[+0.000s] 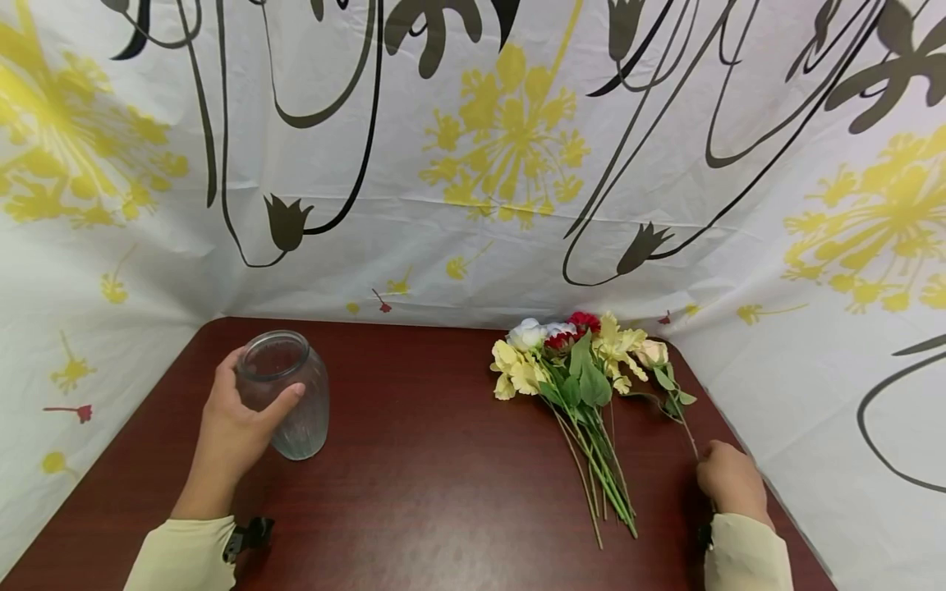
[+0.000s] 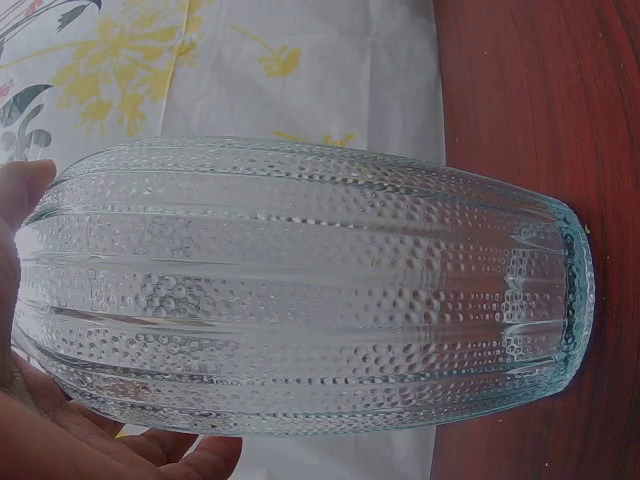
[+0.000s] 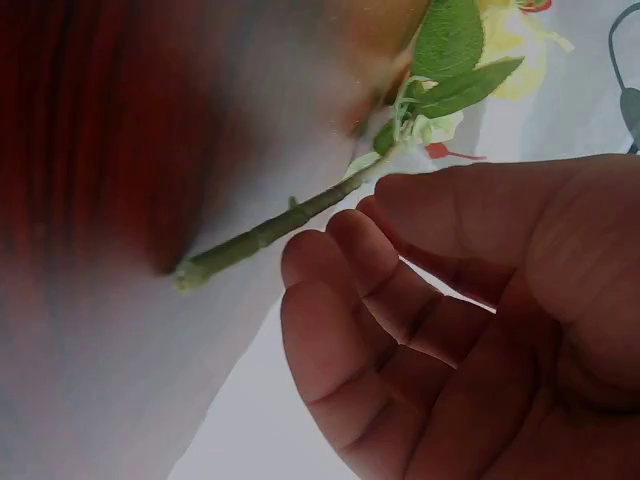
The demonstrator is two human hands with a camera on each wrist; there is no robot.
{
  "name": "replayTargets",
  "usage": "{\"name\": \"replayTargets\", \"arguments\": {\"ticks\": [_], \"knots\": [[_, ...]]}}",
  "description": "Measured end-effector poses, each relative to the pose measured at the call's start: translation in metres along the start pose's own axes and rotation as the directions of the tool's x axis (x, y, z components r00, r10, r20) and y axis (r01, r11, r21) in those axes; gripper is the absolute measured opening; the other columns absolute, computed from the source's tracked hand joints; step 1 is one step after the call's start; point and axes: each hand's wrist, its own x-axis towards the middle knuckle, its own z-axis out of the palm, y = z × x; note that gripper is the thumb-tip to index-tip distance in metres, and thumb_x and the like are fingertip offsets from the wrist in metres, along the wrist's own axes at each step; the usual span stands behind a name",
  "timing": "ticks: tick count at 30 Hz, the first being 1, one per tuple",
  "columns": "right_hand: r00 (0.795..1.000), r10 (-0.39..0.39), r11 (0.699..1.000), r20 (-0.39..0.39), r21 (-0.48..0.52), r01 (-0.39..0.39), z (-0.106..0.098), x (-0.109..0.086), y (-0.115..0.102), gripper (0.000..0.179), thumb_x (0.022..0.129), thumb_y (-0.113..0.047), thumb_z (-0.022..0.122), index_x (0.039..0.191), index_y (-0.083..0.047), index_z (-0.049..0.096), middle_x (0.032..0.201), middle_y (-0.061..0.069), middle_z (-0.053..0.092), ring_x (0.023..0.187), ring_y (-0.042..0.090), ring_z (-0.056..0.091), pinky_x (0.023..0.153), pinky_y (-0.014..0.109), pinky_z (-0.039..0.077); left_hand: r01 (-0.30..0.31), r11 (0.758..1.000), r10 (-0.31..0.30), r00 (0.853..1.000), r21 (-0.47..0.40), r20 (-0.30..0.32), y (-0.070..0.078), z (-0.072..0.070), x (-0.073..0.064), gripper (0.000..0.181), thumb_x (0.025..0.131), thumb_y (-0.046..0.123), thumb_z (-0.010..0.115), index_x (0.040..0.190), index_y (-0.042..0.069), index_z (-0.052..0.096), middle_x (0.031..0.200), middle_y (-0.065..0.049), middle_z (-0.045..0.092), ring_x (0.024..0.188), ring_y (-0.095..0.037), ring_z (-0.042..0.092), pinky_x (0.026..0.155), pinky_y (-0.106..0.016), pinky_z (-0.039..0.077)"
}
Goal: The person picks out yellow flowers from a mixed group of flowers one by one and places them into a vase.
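My left hand grips a clear glass vase near its rim, thumb on the near side and fingers around the far left side. Ribs and a dimpled texture show on the vase in the left wrist view; inside it I see nothing. At the table's right side, my right hand pinches the thin stem of a pale peach rose between thumb and fingertips. The stem's cut end points away from the fingers in the right wrist view. The rose's head and leaves lie toward the back.
Left of the rose lies a bunch of artificial flowers, yellow, white and red, with its green stems toward me. The dark red-brown table is bounded at the back and sides by a printed white cloth.
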Motion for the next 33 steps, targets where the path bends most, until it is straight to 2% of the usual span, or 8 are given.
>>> {"name": "replayTargets", "arguments": {"ticks": [8,15,19,24,28,29,33], "knots": [[0.992,-0.105,0.994,-0.073,-0.022,0.104,-0.005,-0.002,-0.012,0.025,0.093,-0.005,0.050,0.110,0.011,0.060,0.102,0.033,0.062,0.092,0.052,0.059,0.075,0.060,0.046,0.000,1.000,0.000,1.000,0.004,0.003,-0.001,0.000,-0.001,0.093,0.083,0.034,0.080,0.154,0.011,0.026,0.142,-0.022,0.044,0.127,-0.041,0.043,0.096,-0.064,0.034],[0.979,-0.183,0.983,-0.088,-0.008,0.183,-0.009,-0.006,-0.039,0.030,0.095,-0.007,0.056,0.118,0.012,0.057,0.107,0.034,0.062,0.095,0.049,0.060,0.077,0.060,0.046,-0.004,1.000,0.004,1.000,0.005,0.004,-0.001,0.000,-0.001,0.092,0.083,0.034,0.080,0.154,0.011,0.025,0.142,-0.022,0.044,0.127,-0.041,0.043,0.096,-0.064,0.034],[0.982,-0.182,0.983,-0.051,0.017,0.183,-0.009,-0.010,-0.061,0.035,0.097,-0.012,0.059,0.123,0.011,0.056,0.113,0.033,0.062,0.098,0.048,0.060,0.077,0.059,0.047,-0.006,1.000,0.006,1.000,0.002,0.000,-0.001,0.000,-0.001,0.092,0.083,0.033,0.080,0.154,0.012,0.027,0.142,-0.021,0.045,0.126,-0.040,0.044,0.096,-0.063,0.035],[0.978,-0.209,0.977,0.002,0.043,0.209,-0.003,-0.014,-0.087,0.039,0.097,-0.019,0.061,0.125,0.008,0.058,0.112,0.027,0.065,0.096,0.043,0.063,0.076,0.056,0.048,-0.005,1.000,0.005,1.000,0.001,0.002,-0.002,0.001,-0.001,0.092,0.083,0.033,0.080,0.154,0.012,0.026,0.142,-0.021,0.044,0.126,-0.040,0.044,0.095,-0.063,0.034],[0.967,-0.253,0.966,0.020,0.062,0.251,0.007,-0.016,-0.100,0.034,0.096,-0.021,0.063,0.121,0.002,0.062,0.111,0.021,0.067,0.096,0.040,0.064,0.076,0.055,0.049,-0.003,1.000,0.003,1.000,0.004,0.005,-0.002,0.000,-0.001,0.092,0.083,0.033,0.080,0.154,0.011,0.026,0.142,-0.022,0.044,0.126,-0.040,0.043,0.095,-0.064,0.034],[0.963,-0.268,0.962,0.021,0.062,0.267,0.010,-0.016,-0.102,0.032,0.095,-0.020,0.063,0.119,0.002,0.063,0.109,0.020,0.067,0.094,0.038,0.064,0.075,0.054,0.049,-0.002,1.000,0.002,1.000,0.003,0.005,-0.001,0.000,-0.001,0.092,0.083,0.033,0.080,0.154,0.011,0.026,0.142,-0.021,0.044,0.126,-0.040,0.044,0.095,-0.063,0.034],[0.956,-0.290,0.956,0.047,0.066,0.287,0.021,-0.015,-0.108,0.014,0.095,-0.015,0.062,0.103,-0.003,0.061,0.084,0.009,0.063,0.071,0.024,0.058,0.062,0.044,0.045,0.002,1.000,-0.002,1.000,0.001,0.011,-0.001,0.000,-0.002,0.092,0.084,0.034,0.079,0.155,0.011,0.025,0.143,-0.022,0.044,0.127,-0.041,0.043,0.095,-0.064,0.034]]}}
